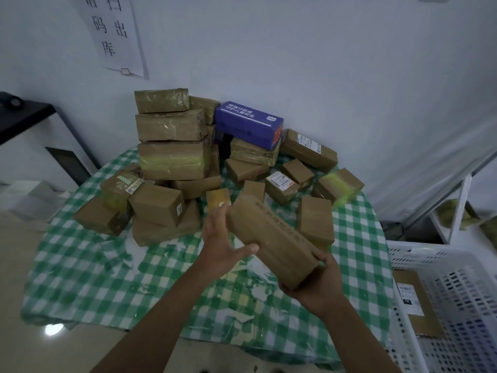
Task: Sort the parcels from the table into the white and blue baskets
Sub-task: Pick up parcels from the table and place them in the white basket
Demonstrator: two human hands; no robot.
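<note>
Held parcel: a long brown cardboard parcel (271, 239) sits in mid-air at the centre of the frame, above the worktop, tilted so its far end points to the upper left; dark printed characters run along its top face.
Right hand: the right hand (317, 286) holds the parcel's near end from below, at lower right of centre; its grip is curled round that end, thumb on the top edge.
Left hand: the left hand (223, 238) lies against the parcel's left side, just left of centre; its grip is spread, fingers straight along the cardboard and thumb pointing right beneath it.
Worktop: a worktop under a green and white checked cloth (88, 270) fills the middle of the frame.
Parcel heap: many brown parcels (172, 160) are piled across the far half of the cloth, stacked highest at upper left of the pile; several carry yellowish tape or white labels.
Blue box: a purple-blue carton (248, 123) with white print lies on top of the pile, upper centre.
White basket: a white slotted basket (457, 292) stands at the lower right edge of the frame, just beside the worktop; a flat brown parcel (419, 308) with a label lies inside it.
Wall sheet: a white paper sheet (113, 33) with large dark characters hangs on the wall at upper left.
</note>
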